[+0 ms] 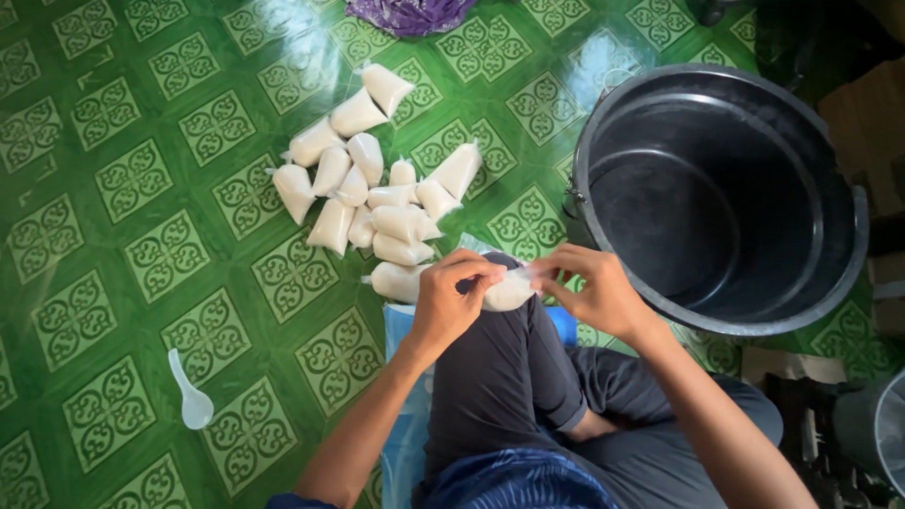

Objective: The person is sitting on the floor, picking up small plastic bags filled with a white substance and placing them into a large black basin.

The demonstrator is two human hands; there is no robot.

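Head view: a seated person works over a raised knee, both hands closed on one small filled pouch (507, 292) of pale, milky contents
Left hand: the left hand (451, 300) pinches the pouch's near end between fingers and thumb, at about 6 o'clock of the finished heap
Right hand: the right hand (596, 290) grips the pouch's twisted neck, fingertips drawn tight on the clear plastic
Pouch in hand: resting on the dark trouser knee (514, 353), touching both hands, its neck apparently not yet tied off
Done so far: a pile of filled pouches (372, 193), well over a dozen, lies on the green patterned floor (123, 283) at 12 o'clock of the hands, all sealed as far as can be seen
Left to do: judged from the frame, only the closing of this one pouch; whether more filling remains cannot be told, since no supply of the contents shows
Bucket: a large black bucket (853, 245) stands at 2 o'clock of the hands, just beside the right hand, its inside looking empty
Spoon: a white plastic spoon (191, 396) lies alone at 8 o'clock, well apart from the hands
Also there: purple cloth (410, 13) at the top edge, a blue sheet (401, 325) under the leg
In the way: nothing lies between hands and pile; the bucket rim crowds the right wrist
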